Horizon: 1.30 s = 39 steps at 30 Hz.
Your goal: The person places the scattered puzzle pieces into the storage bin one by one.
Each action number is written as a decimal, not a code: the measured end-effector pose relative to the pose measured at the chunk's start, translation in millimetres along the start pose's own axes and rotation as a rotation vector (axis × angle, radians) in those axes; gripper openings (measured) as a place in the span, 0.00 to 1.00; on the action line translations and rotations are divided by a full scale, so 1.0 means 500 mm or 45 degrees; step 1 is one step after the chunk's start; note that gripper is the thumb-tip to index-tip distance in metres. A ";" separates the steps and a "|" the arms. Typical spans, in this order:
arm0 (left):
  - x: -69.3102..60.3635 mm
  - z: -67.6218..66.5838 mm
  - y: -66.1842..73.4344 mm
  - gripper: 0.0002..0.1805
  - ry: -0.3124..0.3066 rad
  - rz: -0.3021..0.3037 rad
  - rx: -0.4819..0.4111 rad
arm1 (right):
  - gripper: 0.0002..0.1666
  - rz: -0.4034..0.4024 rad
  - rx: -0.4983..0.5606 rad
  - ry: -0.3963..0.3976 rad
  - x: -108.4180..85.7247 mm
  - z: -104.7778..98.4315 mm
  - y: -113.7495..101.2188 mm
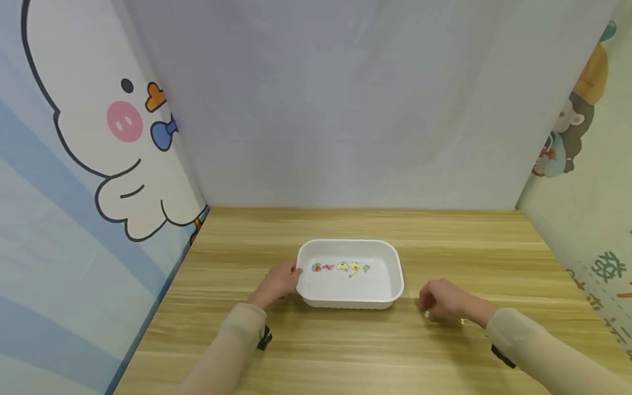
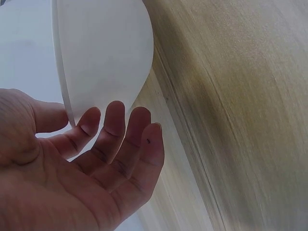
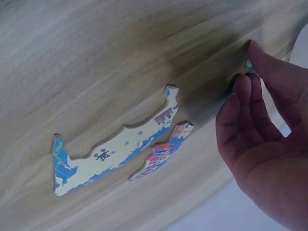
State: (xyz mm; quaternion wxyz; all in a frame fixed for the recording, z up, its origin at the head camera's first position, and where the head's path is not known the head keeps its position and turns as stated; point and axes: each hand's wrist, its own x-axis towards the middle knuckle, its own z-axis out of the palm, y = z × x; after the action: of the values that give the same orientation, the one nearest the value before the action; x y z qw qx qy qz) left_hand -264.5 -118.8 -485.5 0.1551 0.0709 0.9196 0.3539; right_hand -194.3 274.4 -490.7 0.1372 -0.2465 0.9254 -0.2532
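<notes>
My left hand (image 1: pixel 277 283) is at the left end of a white plastic tray (image 1: pixel 345 289), with thumb and index finger pinching its rim; the other fingers curl loosely in the left wrist view. Inside the tray lies a row of several small colourful flat pieces (image 1: pixel 342 266). To the right of the tray, my right hand (image 1: pixel 446 300) is low over the table. Its thumb and fingers pinch a small puzzle piece (image 3: pixel 248 63), mostly hidden. Beside that hand lie a long cream-and-blue map puzzle piece (image 3: pixel 115 149) and a smaller multicoloured puzzle piece (image 3: pixel 163 153).
The wood-grain table (image 1: pixel 326 351) carries the tray near its middle. A pale grey curtain (image 1: pixel 326 109) stands behind it. Cartoon-printed panels flank the table, with a white duck (image 1: pixel 84 82) on the left one.
</notes>
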 end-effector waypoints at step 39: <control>-0.008 -0.003 0.010 0.15 -0.018 -0.031 -0.005 | 0.07 0.025 0.066 0.193 0.046 -0.099 -0.032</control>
State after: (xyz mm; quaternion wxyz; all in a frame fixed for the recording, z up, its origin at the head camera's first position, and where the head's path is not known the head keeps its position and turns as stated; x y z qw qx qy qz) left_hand -261.2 -117.0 -480.1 0.1659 0.0617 0.9186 0.3534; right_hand -226.1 270.1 -443.7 0.0753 -0.2138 0.9286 -0.2937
